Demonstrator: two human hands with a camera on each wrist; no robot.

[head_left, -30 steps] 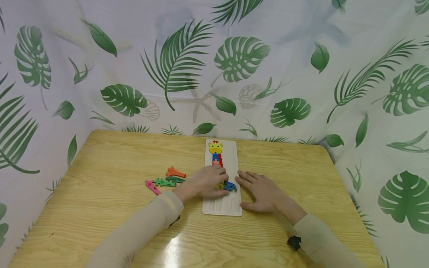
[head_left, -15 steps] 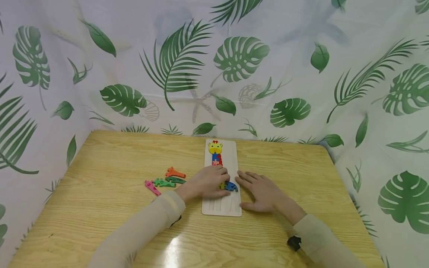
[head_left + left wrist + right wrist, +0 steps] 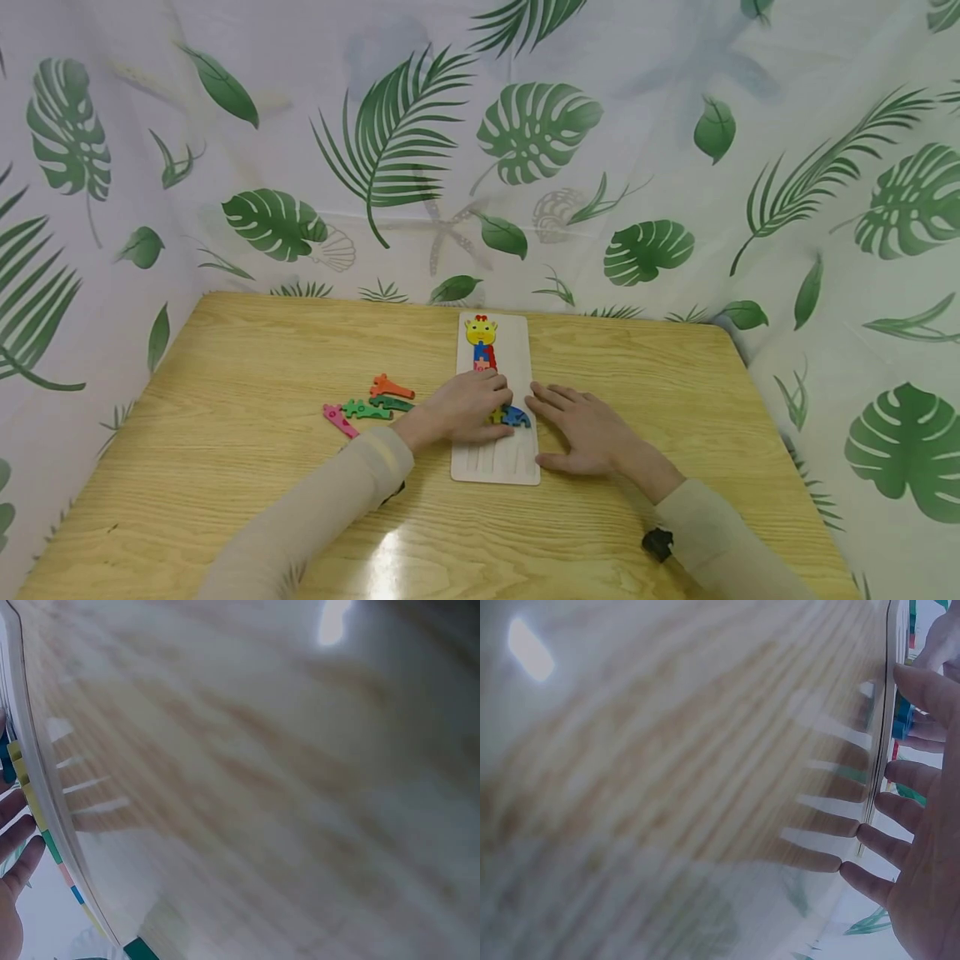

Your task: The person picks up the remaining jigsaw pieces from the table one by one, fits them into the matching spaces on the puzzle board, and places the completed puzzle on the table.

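A pale wooden puzzle board [image 3: 519, 350] lies lengthwise on the table, with a yellow giraffe head piece [image 3: 481, 330] at its far end. Blue, pink and red neck pieces [image 3: 484, 357] sit below the head. My left hand [image 3: 465, 407] is over the board's middle, its thumb and fingers on either side of a blue puzzle piece [image 3: 517, 417]. Beside that, part of a yellow piece [image 3: 497, 416] shows; the hand covers the rest. My right hand [image 3: 588, 427] rests with spread, straight fingers along the board's right edge; its fingertips [image 3: 855, 870] meet the tabletop.
Left of the board lie loose puzzle pieces: an orange one [image 3: 392, 387], a dark green one [image 3: 392, 403], a light green one [image 3: 366, 408] and a pink one [image 3: 341, 420]. A leaf-printed curtain [image 3: 450, 167] surrounds the wooden table [image 3: 247, 367] behind and at the sides.
The blue piece under my left hand has shifted slightly right and then back. Both hands otherwise stay in place, and the loose pieces have not moved.
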